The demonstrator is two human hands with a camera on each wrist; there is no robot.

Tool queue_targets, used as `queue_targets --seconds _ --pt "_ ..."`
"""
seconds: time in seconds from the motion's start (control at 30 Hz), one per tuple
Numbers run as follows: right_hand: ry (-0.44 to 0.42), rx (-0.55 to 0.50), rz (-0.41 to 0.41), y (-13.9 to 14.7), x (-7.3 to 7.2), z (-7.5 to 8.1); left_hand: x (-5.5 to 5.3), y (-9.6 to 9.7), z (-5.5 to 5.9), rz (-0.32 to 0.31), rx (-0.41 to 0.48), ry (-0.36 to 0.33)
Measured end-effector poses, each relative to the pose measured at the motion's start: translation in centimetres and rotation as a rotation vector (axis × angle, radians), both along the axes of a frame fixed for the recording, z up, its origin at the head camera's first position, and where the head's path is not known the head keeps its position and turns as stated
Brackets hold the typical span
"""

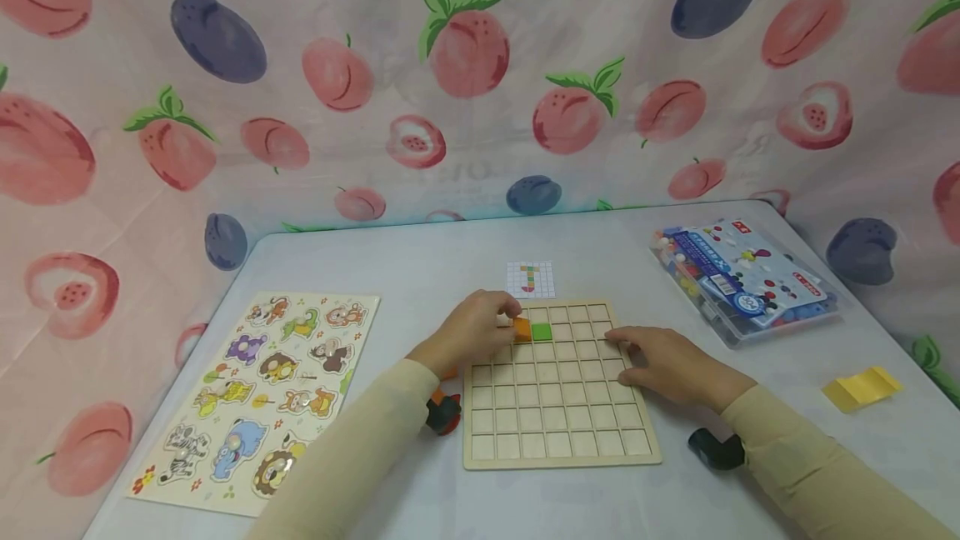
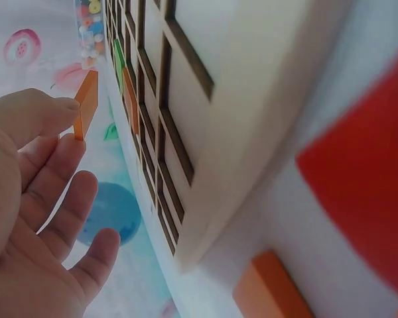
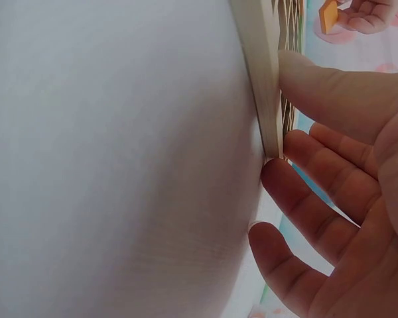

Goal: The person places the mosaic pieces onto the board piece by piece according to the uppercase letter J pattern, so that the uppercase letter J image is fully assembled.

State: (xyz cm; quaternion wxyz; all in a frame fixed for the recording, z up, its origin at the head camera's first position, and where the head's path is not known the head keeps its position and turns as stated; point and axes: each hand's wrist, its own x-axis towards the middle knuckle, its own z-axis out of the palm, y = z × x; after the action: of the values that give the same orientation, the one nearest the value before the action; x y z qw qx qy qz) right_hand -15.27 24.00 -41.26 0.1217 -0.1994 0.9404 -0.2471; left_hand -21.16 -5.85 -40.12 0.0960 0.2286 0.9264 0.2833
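My left hand (image 1: 476,325) is over the upper left of a wooden grid board (image 1: 562,467). Between its thumb and index finger it pinches an orange tile (image 2: 88,103), held on edge, the other fingers loosely spread. On the board lie a green tile (image 1: 542,332) and, beside it, another orange tile (image 2: 131,101). My right hand (image 1: 667,363) touches the board's right edge, thumb at the top face and fingertips along the side. Left of the board, partly hidden by my left arm, are a loose orange tile (image 2: 268,288) and a red piece (image 2: 365,169).
A small card with a coloured grid pattern (image 1: 530,279) lies behind the board. An animal puzzle board (image 1: 300,365) is on the left. At the back right sits a clear box of colourful pieces (image 1: 750,277), with a yellow folded paper (image 1: 862,390) in front of it.
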Motion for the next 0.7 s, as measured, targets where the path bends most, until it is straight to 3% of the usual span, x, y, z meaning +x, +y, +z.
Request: queue_targets --seconds 0.33,0.7 --pt "-0.004 0.002 -0.002 -0.1 0.1 0.1 0.0 1.4 0.0 -0.048 -0.003 0.034" --pt "-0.011 0.01 -0.006 -0.1 0.0 0.1 -0.3 2.8 -0.2 -0.078 -0.016 0.02"
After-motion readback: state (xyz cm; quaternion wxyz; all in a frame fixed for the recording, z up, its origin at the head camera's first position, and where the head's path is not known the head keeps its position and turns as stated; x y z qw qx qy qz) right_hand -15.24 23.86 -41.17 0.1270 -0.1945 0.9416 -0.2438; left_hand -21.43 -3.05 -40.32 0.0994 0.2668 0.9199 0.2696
